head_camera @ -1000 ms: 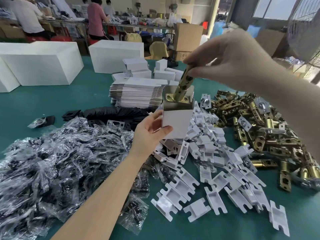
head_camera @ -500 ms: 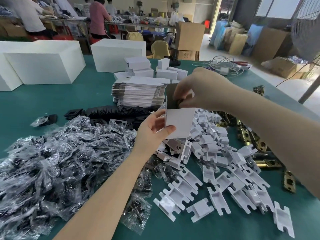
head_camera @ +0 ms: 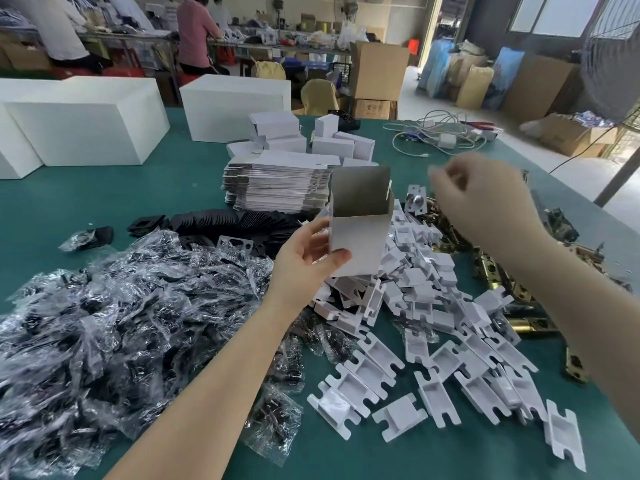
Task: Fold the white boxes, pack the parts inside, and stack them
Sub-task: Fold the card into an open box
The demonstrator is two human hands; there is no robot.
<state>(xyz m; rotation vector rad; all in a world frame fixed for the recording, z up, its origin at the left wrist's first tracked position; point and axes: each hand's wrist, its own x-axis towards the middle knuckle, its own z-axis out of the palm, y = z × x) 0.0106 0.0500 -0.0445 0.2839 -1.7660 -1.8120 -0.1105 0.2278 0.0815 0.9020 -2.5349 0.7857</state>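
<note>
Left hand: grips the small white box from its left side, thumb across the near face, fingers behind; held upright above the table, mid-scene.
Box: top open, lid flap standing up at the far side, grey inside showing; contents not visible from this angle.
Right hand: raised just right of the box, apart from it, motion-blurred; fingers curled loosely, possibly pinched on nothing, hard to tell.
Brass parts: heap at the right, mostly behind the right forearm.
White plastic pieces: scattered pile below and near-right of the box, spreading toward the near edge.
Clear bags: big heap of small packets with dark contents, near left.
Flat box blanks: stack just far-left of the held box.
Folded boxes: small cluster behind the stack.
Black pieces: row between bags and blanks.
Table: green top.
Large white blocks: far left.
Cables: far right on the table.
</note>
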